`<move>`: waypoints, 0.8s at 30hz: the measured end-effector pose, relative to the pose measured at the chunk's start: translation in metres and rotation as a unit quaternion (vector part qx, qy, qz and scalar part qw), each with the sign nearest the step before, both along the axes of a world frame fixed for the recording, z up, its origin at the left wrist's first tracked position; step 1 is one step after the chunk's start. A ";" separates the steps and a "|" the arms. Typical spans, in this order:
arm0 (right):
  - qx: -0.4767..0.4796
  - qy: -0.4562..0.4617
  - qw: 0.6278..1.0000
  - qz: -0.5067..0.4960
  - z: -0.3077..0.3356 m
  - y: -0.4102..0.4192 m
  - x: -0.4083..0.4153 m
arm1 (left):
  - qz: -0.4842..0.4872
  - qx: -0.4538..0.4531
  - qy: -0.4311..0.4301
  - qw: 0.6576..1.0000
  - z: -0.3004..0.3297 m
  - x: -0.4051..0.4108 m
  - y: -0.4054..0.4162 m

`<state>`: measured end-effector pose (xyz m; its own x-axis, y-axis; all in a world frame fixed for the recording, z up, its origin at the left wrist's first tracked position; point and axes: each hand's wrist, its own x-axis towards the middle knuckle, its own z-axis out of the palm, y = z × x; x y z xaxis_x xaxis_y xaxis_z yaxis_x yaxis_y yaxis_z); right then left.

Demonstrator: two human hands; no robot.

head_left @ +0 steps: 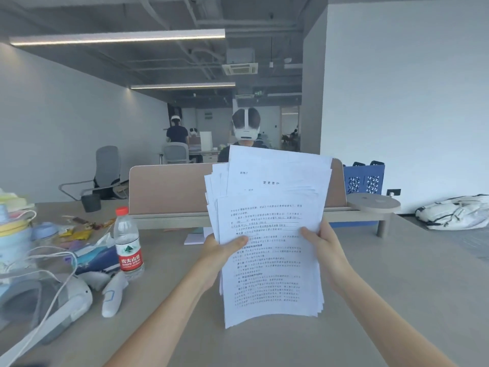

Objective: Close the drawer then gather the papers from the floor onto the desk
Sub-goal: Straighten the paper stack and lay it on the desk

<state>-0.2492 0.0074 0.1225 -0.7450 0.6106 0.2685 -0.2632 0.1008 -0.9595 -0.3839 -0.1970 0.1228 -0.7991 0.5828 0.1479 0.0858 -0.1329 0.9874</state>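
Note:
A loose stack of printed white papers (270, 234) stands upright above the grey desk (397, 287), its sheets fanned unevenly at the top. My left hand (219, 254) grips the stack's left edge with the thumb across the front page. My right hand (321, 247) holds the right edge. The lower edge of the papers hangs just above the desk top. No drawer and no floor papers are in view.
A water bottle (128, 245) stands left of the papers, beside a white headset (53, 300), a controller (113, 295), cables and snack wrappers. A beige divider panel (169, 189) runs along the desk's far edge. Behind it sits a person (246, 128). A white bag (455, 211) lies right.

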 end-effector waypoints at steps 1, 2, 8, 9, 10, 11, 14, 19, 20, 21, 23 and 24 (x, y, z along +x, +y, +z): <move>0.006 -0.001 1.000 0.003 0.000 -0.002 -0.001 | 0.000 0.003 -0.002 1.000 0.000 0.001 -0.001; 0.013 -0.003 1.000 0.006 -0.001 -0.004 -0.001 | 0.000 0.006 -0.003 1.000 -0.001 0.002 -0.002; 0.050 0.000 0.999 -0.004 0.000 -0.006 0.007 | -0.010 0.023 0.001 1.000 -0.010 0.016 -0.003; 0.049 0.002 0.999 -0.006 0.002 -0.006 0.009 | -0.008 0.024 0.000 1.000 -0.012 0.018 -0.003; 0.049 0.006 0.999 -0.008 0.005 -0.005 0.010 | -0.007 0.024 -0.002 1.000 -0.013 0.020 -0.003; 0.052 0.010 0.999 -0.010 0.010 -0.005 0.011 | -0.006 0.024 -0.005 1.000 -0.015 0.022 -0.003; 0.068 0.020 0.997 -0.009 0.028 -0.005 0.014 | 0.002 0.023 -0.007 1.000 -0.014 0.027 -0.002; 0.118 0.045 0.992 -0.014 0.057 -0.012 0.019 | 0.022 0.024 -0.006 0.999 -0.005 0.031 -0.002; 0.129 0.047 0.990 -0.018 0.061 -0.014 0.020 | 0.023 0.023 -0.004 0.999 -0.004 0.032 -0.003; 0.145 0.047 0.988 -0.025 0.065 -0.016 0.022 | 0.026 0.023 -0.002 0.999 -0.003 0.034 -0.004; 0.189 0.053 0.980 -0.035 0.071 -0.021 0.028 | 0.029 0.024 0.001 0.999 -0.001 0.037 -0.007; 0.212 0.055 0.975 -0.040 0.074 -0.024 0.032 | 0.033 0.027 0.001 0.999 0.002 0.039 -0.008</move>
<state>-0.2176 -0.0166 0.1962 -0.6525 0.4816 0.5851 -0.3371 0.5071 -0.7932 -0.3446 -0.2046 0.1245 -0.8351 0.5201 0.1791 0.0985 -0.1790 0.9789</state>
